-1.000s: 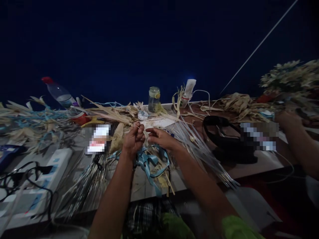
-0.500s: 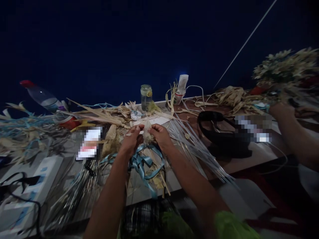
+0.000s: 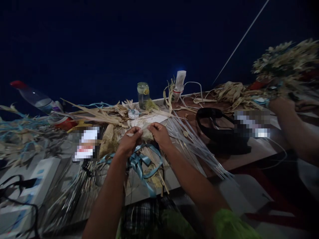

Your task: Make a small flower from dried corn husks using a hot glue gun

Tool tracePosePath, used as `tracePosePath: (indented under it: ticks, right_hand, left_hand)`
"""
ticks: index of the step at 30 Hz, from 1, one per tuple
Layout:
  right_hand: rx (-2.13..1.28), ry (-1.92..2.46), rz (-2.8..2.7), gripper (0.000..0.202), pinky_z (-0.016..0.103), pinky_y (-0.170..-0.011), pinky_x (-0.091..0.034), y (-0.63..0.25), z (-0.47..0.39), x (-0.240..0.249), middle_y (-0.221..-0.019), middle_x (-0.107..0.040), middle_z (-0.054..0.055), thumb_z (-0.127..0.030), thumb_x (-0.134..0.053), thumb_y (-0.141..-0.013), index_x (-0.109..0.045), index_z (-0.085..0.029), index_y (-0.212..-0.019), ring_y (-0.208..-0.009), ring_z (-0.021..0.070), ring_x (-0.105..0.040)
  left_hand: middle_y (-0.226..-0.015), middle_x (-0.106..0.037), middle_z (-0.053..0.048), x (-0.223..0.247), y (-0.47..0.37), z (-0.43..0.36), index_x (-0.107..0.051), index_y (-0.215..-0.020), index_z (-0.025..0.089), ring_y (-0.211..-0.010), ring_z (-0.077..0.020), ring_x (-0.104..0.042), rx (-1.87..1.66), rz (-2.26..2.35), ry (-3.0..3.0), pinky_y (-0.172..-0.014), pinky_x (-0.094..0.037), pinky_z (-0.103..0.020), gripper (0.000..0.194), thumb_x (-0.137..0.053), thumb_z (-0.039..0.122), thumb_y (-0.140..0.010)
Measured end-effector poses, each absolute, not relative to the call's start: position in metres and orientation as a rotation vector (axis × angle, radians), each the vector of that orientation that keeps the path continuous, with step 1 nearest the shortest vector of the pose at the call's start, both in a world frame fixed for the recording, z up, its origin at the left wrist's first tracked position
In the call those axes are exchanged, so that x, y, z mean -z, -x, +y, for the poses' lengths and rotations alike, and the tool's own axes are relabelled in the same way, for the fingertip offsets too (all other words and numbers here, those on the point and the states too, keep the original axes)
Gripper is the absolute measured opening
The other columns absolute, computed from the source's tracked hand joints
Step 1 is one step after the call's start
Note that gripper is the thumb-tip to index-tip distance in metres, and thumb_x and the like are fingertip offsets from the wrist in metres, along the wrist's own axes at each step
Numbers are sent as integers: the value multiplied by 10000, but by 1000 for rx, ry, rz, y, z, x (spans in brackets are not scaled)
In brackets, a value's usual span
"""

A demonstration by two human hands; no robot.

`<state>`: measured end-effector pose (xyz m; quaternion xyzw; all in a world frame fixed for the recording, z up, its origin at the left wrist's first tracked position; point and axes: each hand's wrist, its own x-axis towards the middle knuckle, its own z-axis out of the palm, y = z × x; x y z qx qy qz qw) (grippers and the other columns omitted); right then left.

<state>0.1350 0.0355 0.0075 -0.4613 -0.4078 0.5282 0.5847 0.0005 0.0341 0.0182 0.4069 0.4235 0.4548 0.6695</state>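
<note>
Along the near edge of the desk [image 3: 236, 162], a black-and-white plaid cloth [image 3: 141, 215] and a bright green fabric sleeve [image 3: 231, 224] are seen below. Just beyond the edge, a looped, glossy light-blue ribbon [image 3: 140, 167] is laid beneath the wrists. To the left, a bundle of thin silvery wires [image 3: 77, 186] is spread beside a long white plastic power strip [image 3: 46, 179].

Mid-desk, a thin, pale, translucent piece [image 3: 145, 127] is held above the surface between the left hand [image 3: 129, 141] and the right hand [image 3: 160, 136]. It is pinched by the fingers of both, one side each; the material cannot be told. A light strip end is seen at the left hand's outer side. Long translucent plastic rods [image 3: 196, 146] are fanned out right of the hands.

Farther back, a small white disc-shaped roll [image 3: 134, 114] is placed near a clear bottle with a yellowish-green lid [image 3: 143, 94]. Dry tan husks [image 3: 231, 94] are heaped toward the right. The background is filled by a dark blue surface [image 3: 124, 43].
</note>
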Motion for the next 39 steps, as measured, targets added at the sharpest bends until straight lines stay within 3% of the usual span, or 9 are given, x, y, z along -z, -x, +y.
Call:
tracePosePath:
  ticks: [7, 12, 19, 29, 34, 37, 39]
  right_hand:
    - [-1300, 1009, -842, 223, 216, -531, -362, -137, 36, -9, -539, -485, -57, -383, -630, -619, -541, -180, -645, -508, 77, -416]
    - [-1588, 811, -869, 269, 202, -504, -360, -137, 29, -18, -578, -524, -49, -430, -636, -636, -549, -187, -713, -501, 70, -440]
    - [-1875, 885, -836, 401, 160, -380, -234, -140, 28, -18, -584, -525, -69, -268, -759, -479, -538, -155, -795, -395, 16, -354]
    - [-1990, 776, -729, 326, 158, -391, -233, -146, 29, -19, -515, -465, -93, -200, -737, -522, -493, -156, -732, -358, 3, -318]
    - [-1914, 880, -846, 240, 167, -394, -232, -148, 29, -16, -490, -428, -93, -283, -703, -589, -516, -154, -666, -357, 5, -293]
    - [-1752, 1020, -1155, 293, 198, -450, -319, -145, 28, -13, -555, -535, -23, -426, -610, -679, -585, -142, -614, -447, 49, -428]
    - [-1598, 1038, -1340, 307, 215, -562, -384, -142, 27, -11, -648, -595, 16, -435, -630, -657, -605, -143, -567, -624, 101, -533]
  left_hand:
    - [-469, -405, 79, -24, -1, 32, -466, -708, 164, -344, -26, -347, -1030, 885, -830, -358, -283, -147, 274, -690, 293, -615]
    - [-530, -477, 65, -26, -1, 33, -477, -770, 176, -378, -40, -411, -1081, 925, -792, -381, -345, -158, 291, -681, 321, -621]
    - [-463, -415, 81, -27, 1, 32, -473, -744, 167, -342, -28, -349, -1146, 963, -821, -354, -300, -145, 276, -659, 345, -643]
    - [-423, -333, 105, -32, 10, 38, -443, -683, 173, -309, -6, -245, -1240, 920, -706, -337, -249, -130, 283, -686, 306, -625]
    - [-414, -316, 108, -30, 17, 41, -416, -665, 178, -296, -12, -235, -1314, 872, -678, -322, -239, -135, 294, -683, 298, -632]
    - [-406, -305, 112, -32, 19, 41, -424, -677, 182, -286, -14, -232, -1313, 913, -658, -314, -238, -137, 283, -676, 305, -638]
    - [-407, -307, 111, -34, 18, 39, -433, -683, 182, -282, -13, -239, -1285, 946, -665, -309, -229, -136, 276, -671, 316, -642]
